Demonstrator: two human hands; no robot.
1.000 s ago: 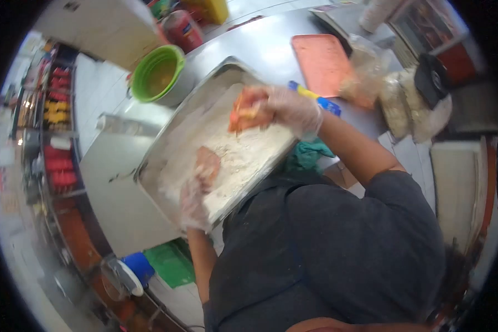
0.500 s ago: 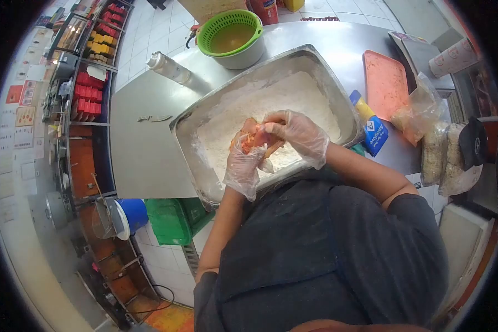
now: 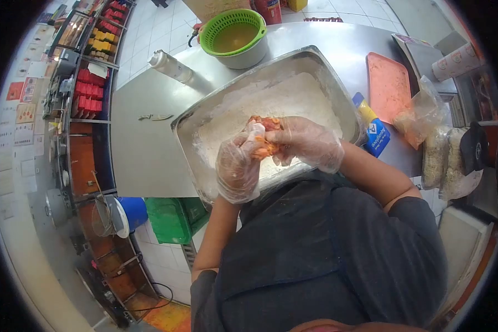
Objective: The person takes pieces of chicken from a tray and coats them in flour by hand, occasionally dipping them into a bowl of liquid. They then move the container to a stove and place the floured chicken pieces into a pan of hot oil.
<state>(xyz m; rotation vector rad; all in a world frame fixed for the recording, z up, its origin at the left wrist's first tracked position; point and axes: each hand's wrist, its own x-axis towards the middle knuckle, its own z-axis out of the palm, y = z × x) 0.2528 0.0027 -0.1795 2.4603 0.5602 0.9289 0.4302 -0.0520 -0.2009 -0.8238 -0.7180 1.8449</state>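
Observation:
A reddish-orange piece of raw meat (image 3: 266, 145) is held between my two hands, above a large metal tray (image 3: 189, 160) with white flour (image 3: 293, 94) in it. My left hand (image 3: 239, 166), in a clear plastic glove, has its fingers closed on the left side of the meat. On the other side my right hand (image 3: 310, 143), gloved the same way, grips the meat with bent fingers. Some white flour shows on the meat's upper left part. The gloves partly hide the piece.
Behind the tray stand a green colander (image 3: 232, 33) in a pot of liquid and a white bottle (image 3: 171, 67). A small knife (image 3: 160, 117) lies left. On the right are a blue-yellow packet (image 3: 374, 130), an orange tray (image 3: 389, 83) and plastic bags (image 3: 420, 110).
Both hands have come closer together around the meat. The meat has been turned, and its reddish-orange side shows more. My left hand has shifted slightly left.

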